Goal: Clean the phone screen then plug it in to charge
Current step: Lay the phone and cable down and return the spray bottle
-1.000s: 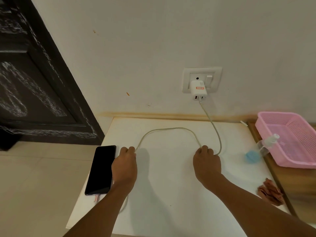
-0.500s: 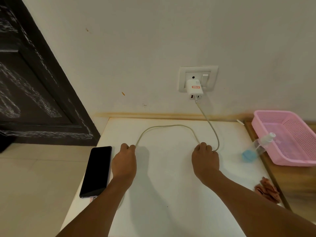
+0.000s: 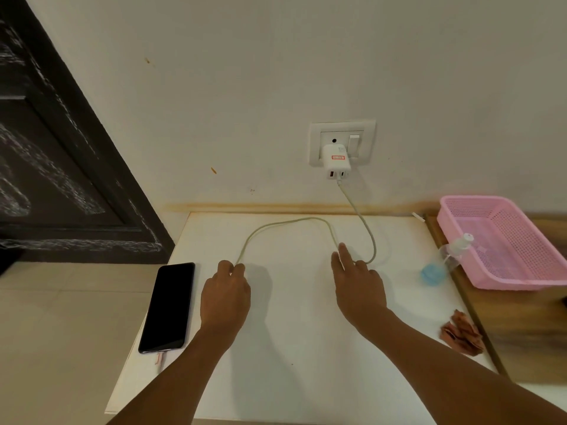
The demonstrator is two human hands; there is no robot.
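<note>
Gripping the cable [image 3: 276,223], the left hand [image 3: 225,297]; right hand [image 3: 357,288] loose-fingered; charger [image 3: 335,161] label unreadable.

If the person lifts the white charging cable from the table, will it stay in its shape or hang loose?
The cable lies in a soft curved loop, so it will probably sag and follow the hands. It looks thin, so likely light. One end sits in the charger at the wall socket, so a strong pull may tug that plug.
</note>
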